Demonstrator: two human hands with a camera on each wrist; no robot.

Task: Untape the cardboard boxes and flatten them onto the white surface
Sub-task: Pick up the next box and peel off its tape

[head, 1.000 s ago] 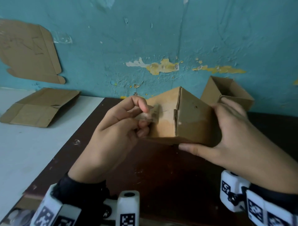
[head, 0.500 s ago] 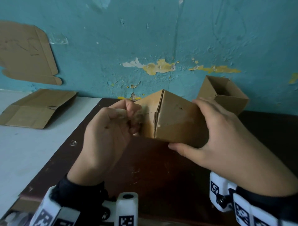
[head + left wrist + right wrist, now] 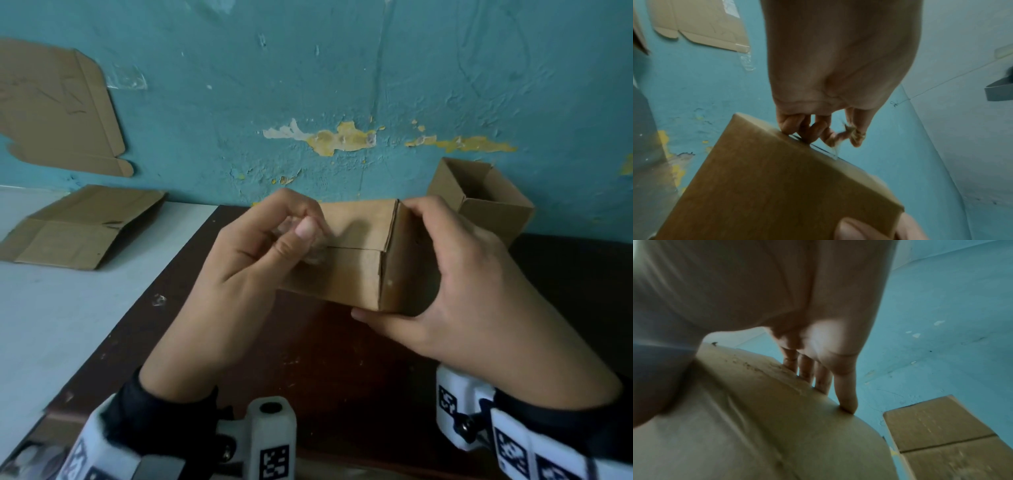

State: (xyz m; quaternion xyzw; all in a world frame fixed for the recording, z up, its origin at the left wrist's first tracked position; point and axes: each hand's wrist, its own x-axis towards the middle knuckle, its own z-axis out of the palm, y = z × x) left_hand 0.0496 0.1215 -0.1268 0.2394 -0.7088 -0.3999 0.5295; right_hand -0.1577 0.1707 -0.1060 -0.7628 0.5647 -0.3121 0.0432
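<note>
A closed brown cardboard box (image 3: pixel 356 260) is held above the dark brown table (image 3: pixel 308 370). My right hand (image 3: pixel 455 270) grips its right end, fingers over the top and thumb underneath. My left hand (image 3: pixel 274 246) pinches a crumpled strip of clear tape (image 3: pixel 313 253) at the box's centre seam. In the left wrist view the tape (image 3: pixel 851 131) sits between thumb and fingers at the box (image 3: pixel 777 186) edge. The right wrist view shows my fingers (image 3: pixel 844 392) pressed on the box (image 3: pixel 756 418).
A second, open box (image 3: pixel 486 202) stands at the back right against the teal wall. A flattened box (image 3: pixel 78 226) lies on the white surface (image 3: pixel 68 325) at left. Another flat cardboard piece (image 3: pixel 58 109) and a scrap of tape (image 3: pixel 126 78) hang on the wall.
The box has been turned so its seamed face points up toward me. My left hand has kept peeling the tape, which is now more bunched in its fingers.
</note>
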